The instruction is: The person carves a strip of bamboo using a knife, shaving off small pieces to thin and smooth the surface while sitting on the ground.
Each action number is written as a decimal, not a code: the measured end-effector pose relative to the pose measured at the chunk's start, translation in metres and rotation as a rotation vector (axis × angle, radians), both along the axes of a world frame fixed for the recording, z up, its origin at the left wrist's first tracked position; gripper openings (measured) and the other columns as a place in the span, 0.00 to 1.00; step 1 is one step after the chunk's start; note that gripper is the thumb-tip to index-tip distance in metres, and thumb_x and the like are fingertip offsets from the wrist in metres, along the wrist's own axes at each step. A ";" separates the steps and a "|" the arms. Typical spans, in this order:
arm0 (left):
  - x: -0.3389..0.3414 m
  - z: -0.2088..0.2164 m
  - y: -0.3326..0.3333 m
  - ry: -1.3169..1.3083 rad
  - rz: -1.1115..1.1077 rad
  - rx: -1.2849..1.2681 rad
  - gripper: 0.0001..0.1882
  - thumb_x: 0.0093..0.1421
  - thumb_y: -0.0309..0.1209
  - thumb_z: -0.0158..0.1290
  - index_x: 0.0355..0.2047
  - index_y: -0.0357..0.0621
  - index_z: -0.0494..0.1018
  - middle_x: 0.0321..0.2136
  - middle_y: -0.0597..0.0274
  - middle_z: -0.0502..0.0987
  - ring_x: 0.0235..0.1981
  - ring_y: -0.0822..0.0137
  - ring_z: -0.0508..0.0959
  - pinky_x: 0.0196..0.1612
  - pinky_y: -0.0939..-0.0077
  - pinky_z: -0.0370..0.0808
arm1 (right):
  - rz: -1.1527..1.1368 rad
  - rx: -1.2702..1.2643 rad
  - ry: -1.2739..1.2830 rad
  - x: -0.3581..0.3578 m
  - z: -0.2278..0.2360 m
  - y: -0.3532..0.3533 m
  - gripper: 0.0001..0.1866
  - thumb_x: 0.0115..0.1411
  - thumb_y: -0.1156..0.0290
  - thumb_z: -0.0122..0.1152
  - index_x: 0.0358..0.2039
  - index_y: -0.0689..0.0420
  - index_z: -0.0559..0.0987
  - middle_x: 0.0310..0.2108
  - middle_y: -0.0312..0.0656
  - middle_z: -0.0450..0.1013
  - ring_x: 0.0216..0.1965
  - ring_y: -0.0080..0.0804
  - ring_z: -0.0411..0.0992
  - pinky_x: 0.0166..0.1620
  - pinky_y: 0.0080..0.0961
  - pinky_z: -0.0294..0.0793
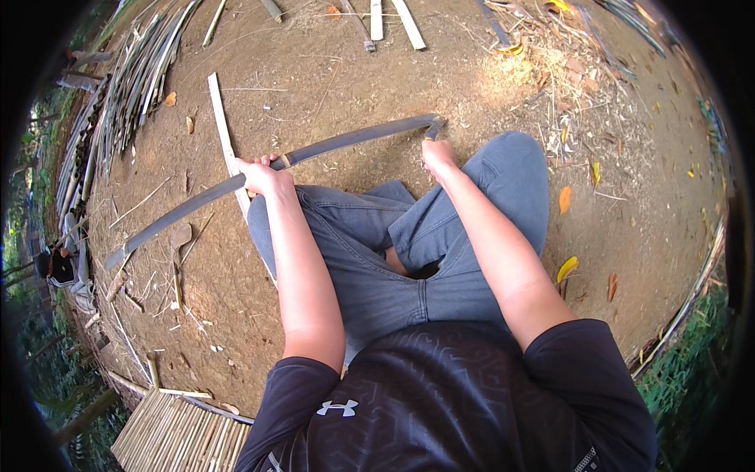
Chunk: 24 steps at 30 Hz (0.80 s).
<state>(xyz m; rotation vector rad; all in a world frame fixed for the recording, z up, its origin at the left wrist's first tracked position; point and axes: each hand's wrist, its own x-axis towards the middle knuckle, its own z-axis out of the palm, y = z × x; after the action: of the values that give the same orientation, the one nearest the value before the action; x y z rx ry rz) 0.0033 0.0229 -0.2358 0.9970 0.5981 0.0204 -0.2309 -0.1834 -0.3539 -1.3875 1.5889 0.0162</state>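
A long dark strip [358, 135], which looks like split bamboo with a pale ring-like joint, stretches across in front of my crossed legs. My left hand [266, 175] is wrapped round it near its middle, above my left knee. At the strip's right end, my right hand [438, 155] is closed on a short dark piece [432, 132] that meets the strip there. I cannot tell whether that piece is a tool or the strip's bent end. Beneath my left hand a pale flat slat [222, 118] lies on the ground and runs past my left knee.
Bare earth [314, 86] surrounds me. Bundled thin poles [141, 79] lie far left, and a spoon-shaped piece [182, 236] rests beside scraps on the left. Shavings [511, 75] are heaped far right. A slatted bamboo panel [177, 433] stands at lower left.
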 end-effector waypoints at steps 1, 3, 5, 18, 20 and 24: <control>0.001 -0.001 0.000 0.001 0.003 -0.004 0.20 0.68 0.47 0.44 0.28 0.46 0.57 0.16 0.67 0.57 0.16 0.72 0.59 0.20 0.73 0.65 | 0.003 0.005 -0.002 -0.001 -0.001 0.000 0.21 0.53 0.62 0.50 0.37 0.67 0.80 0.37 0.59 0.77 0.44 0.54 0.76 0.50 0.41 0.71; 0.003 -0.003 0.002 -0.005 -0.004 -0.012 0.20 0.68 0.47 0.45 0.28 0.47 0.58 0.16 0.67 0.57 0.16 0.72 0.60 0.20 0.73 0.65 | 0.012 0.016 -0.007 -0.001 -0.002 0.001 0.22 0.53 0.61 0.50 0.38 0.66 0.80 0.39 0.61 0.77 0.46 0.56 0.75 0.51 0.42 0.71; 0.005 -0.006 0.005 -0.008 -0.004 -0.014 0.20 0.68 0.47 0.45 0.27 0.47 0.58 0.16 0.67 0.58 0.16 0.73 0.60 0.20 0.73 0.65 | 0.003 0.033 -0.032 0.000 0.000 0.003 0.22 0.53 0.61 0.50 0.37 0.66 0.81 0.39 0.61 0.77 0.46 0.56 0.75 0.51 0.42 0.71; 0.003 -0.008 0.006 -0.073 -0.034 -0.021 0.14 0.65 0.36 0.48 0.27 0.46 0.57 0.18 0.68 0.56 0.16 0.73 0.58 0.20 0.73 0.65 | -0.067 -0.012 -0.192 -0.001 0.006 0.008 0.17 0.54 0.63 0.55 0.13 0.60 0.74 0.12 0.42 0.70 0.13 0.32 0.70 0.19 0.33 0.65; 0.007 -0.013 0.009 -0.085 -0.037 -0.045 0.13 0.65 0.35 0.48 0.27 0.46 0.58 0.18 0.68 0.56 0.16 0.73 0.58 0.20 0.73 0.65 | -0.055 -0.031 -0.135 0.001 0.003 0.006 0.17 0.54 0.63 0.55 0.14 0.60 0.74 0.12 0.41 0.70 0.13 0.32 0.69 0.18 0.33 0.65; 0.000 -0.006 0.003 -0.054 -0.024 -0.052 0.13 0.64 0.34 0.50 0.30 0.45 0.58 0.21 0.68 0.57 0.18 0.73 0.58 0.19 0.74 0.65 | 0.006 -0.152 -0.099 -0.001 -0.006 0.006 0.16 0.54 0.64 0.55 0.14 0.60 0.74 0.12 0.40 0.71 0.13 0.31 0.69 0.18 0.32 0.66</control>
<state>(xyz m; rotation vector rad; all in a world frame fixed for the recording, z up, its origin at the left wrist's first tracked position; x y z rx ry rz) 0.0030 0.0255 -0.2415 0.9503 0.5351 0.0102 -0.2322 -0.1774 -0.3600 -1.4871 1.5288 -0.1705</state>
